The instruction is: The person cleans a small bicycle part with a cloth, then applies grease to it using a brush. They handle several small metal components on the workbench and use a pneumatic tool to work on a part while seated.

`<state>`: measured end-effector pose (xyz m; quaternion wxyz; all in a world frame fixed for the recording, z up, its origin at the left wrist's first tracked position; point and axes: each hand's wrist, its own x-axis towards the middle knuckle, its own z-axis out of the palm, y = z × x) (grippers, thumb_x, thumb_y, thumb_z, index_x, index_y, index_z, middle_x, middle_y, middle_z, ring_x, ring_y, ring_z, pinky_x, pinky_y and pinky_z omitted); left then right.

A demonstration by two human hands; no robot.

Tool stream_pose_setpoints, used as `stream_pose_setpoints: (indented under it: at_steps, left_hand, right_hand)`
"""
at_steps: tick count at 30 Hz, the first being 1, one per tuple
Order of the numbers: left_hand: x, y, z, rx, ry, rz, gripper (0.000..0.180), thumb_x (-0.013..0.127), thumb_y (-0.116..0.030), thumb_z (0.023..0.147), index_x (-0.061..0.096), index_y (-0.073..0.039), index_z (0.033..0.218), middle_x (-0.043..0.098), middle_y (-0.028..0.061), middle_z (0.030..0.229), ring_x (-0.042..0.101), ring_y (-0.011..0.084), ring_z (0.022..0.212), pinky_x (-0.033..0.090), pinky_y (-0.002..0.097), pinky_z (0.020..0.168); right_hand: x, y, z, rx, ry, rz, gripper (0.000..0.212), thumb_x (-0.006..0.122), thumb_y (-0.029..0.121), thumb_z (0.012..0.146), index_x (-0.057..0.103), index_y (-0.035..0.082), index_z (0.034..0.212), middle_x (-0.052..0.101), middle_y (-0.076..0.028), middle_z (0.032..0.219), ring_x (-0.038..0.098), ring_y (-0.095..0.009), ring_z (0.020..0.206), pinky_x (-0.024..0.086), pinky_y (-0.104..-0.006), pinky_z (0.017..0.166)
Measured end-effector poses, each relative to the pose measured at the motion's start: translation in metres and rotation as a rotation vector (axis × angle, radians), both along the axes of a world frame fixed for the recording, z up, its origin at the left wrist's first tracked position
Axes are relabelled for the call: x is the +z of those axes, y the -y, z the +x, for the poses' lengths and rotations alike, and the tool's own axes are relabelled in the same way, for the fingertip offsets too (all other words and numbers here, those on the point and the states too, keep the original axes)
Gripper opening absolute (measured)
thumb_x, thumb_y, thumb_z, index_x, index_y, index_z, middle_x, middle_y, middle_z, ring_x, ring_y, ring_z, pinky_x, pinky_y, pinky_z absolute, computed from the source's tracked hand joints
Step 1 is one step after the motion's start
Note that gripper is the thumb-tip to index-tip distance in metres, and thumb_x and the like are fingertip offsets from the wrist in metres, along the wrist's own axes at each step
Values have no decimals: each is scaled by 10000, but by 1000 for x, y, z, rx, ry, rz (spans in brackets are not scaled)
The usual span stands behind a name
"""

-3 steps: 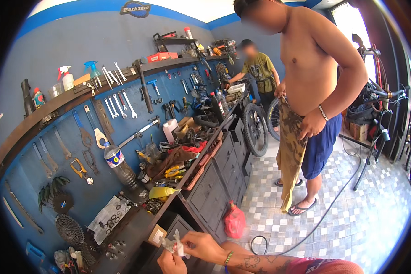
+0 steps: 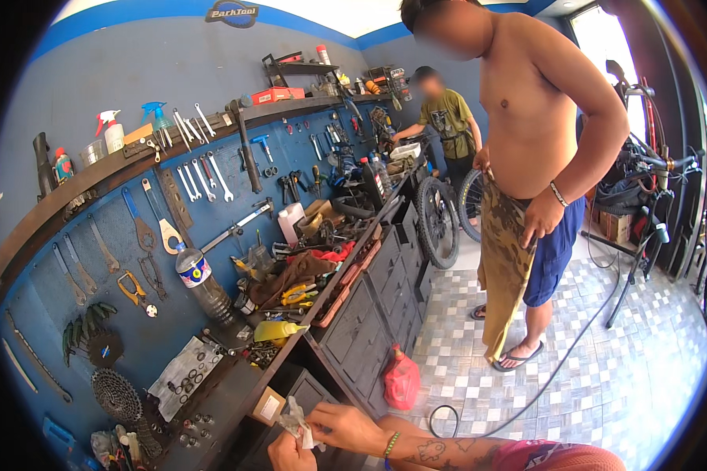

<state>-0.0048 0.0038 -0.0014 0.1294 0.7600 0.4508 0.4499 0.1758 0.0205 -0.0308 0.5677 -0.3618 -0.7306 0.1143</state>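
At the lower edge, in front of the bench, my two hands meet at a crumpled whitish rag (image 2: 294, 416). My left hand (image 2: 292, 454) is closed round its lower part, fingers partly cut off by the picture's edge. From the right, my right hand (image 2: 346, 426) pinches the same rag, its wrist carrying a green beaded bracelet (image 2: 393, 443). Whether the rag wraps some small part is hidden by the fingers. Just beyond the hands is a small brown cardboard box (image 2: 268, 406). Several small metal parts (image 2: 196, 430) stand on the bench to the left, near a paper sheet with rings (image 2: 187, 377).
The tool bench (image 2: 236, 392) runs from near left to far right, with a yellow bottle (image 2: 278, 330) and a large clear bottle (image 2: 204, 286). A red jug (image 2: 401, 381) and a black hose (image 2: 526, 412) lie on the floor. A person (image 2: 546, 118) holding a camouflage cloth stands close; another works farther back.
Both hands have shifted slightly left with the rag. Its folds now bunch into one upright peak. The standing person's lower hand and cloth have moved slightly.
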Motion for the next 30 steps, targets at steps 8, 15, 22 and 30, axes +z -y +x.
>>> stream_pose_setpoints:
  at_steps: [8, 15, 22, 30]
  left_hand:
    - [29, -22, 3, 100, 25, 238, 221, 632, -168, 1069, 766, 6, 1044, 725, 260, 883, 711, 486, 790, 542, 532, 667]
    - [-7, -11, 17, 209, 421, 258, 290, 649, -214, 1145, 763, 36, 1053, 715, 94, 805, 652, 184, 704, 497, 379, 628]
    - [-3, -11, 7, 98, 975, -175, 414, 651, -361, 1159, 745, 10, 999, 688, -2, 798, 504, 25, 610, 372, 226, 531]
    - [-2, -16, 6, 41, 1022, -236, 429, 627, -376, 1167, 753, 9, 1025, 663, 3, 793, 470, 27, 598, 336, 219, 519]
  right_hand:
    - [20, -28, -32, 54, -423, -136, 126, 828, 79, 886, 760, 1, 958, 744, -146, 902, 740, -238, 823, 596, -373, 767]
    - [22, 8, -59, 118, -766, -556, 138, 830, 59, 958, 763, -40, 1026, 762, -28, 874, 682, -67, 792, 556, -233, 727]
    - [1, 5, -51, 556, -1183, -851, 141, 666, -20, 1007, 758, -54, 1108, 780, -92, 979, 703, -142, 781, 562, -278, 702]
    - [-2, -5, -48, 506, -1136, -771, 233, 634, -23, 1028, 723, -65, 1239, 789, -127, 1028, 731, -173, 818, 594, -310, 785]
